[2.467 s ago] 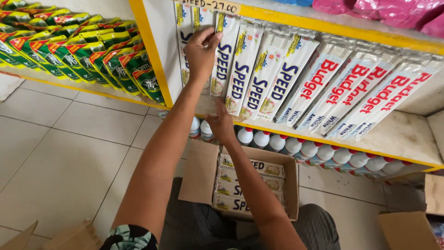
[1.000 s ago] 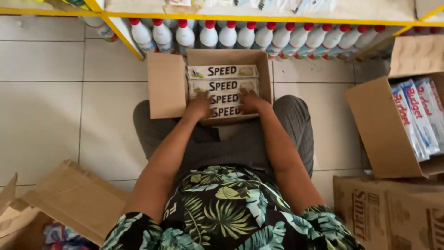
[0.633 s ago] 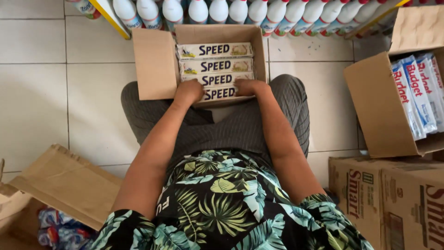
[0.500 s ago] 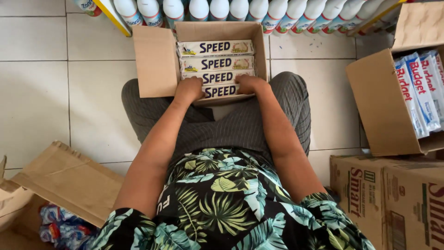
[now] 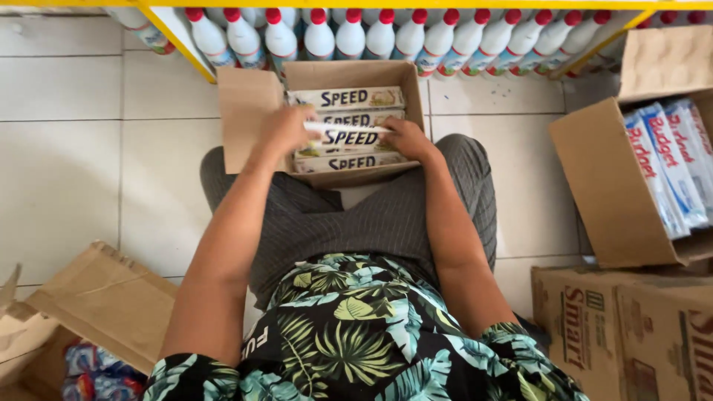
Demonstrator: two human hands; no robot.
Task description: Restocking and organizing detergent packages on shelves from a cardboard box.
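**Me:** The long white packet point(image 5: 349, 132) is what I'm on. I've got it by both ends, lifted just above the cardboard box point(image 5: 245, 111) that sits against my knees at twelve o'clock. My left hand point(image 5: 286, 128) is closed round its left end and my right hand point(image 5: 405, 139) pinches its right end, fingers wrapped on.

**Asker:** How far along does it look?

**Me:** Partway, I'd judge. One packet is up and out of the stack; the rest lie flat in the box, so most of it is left.

**Asker:** Count them?

**Me:** Three more show beneath the one I hold: one at the far side, one half hidden under my packet, one nearest me. More may lie below; I cannot tell.

**Asker:** And around you?

**Me:** A row of white red-capped bottles point(image 5: 319, 33) under the yellow shelf edge at twelve, about a dozen in sight. At two o'clock an open carton point(image 5: 601, 178) with three blue-and-white packets point(image 5: 668, 163) showing. Sealed cartons point(image 5: 624, 327) at four, flattened cardboard point(image 5: 104, 304) at eight.
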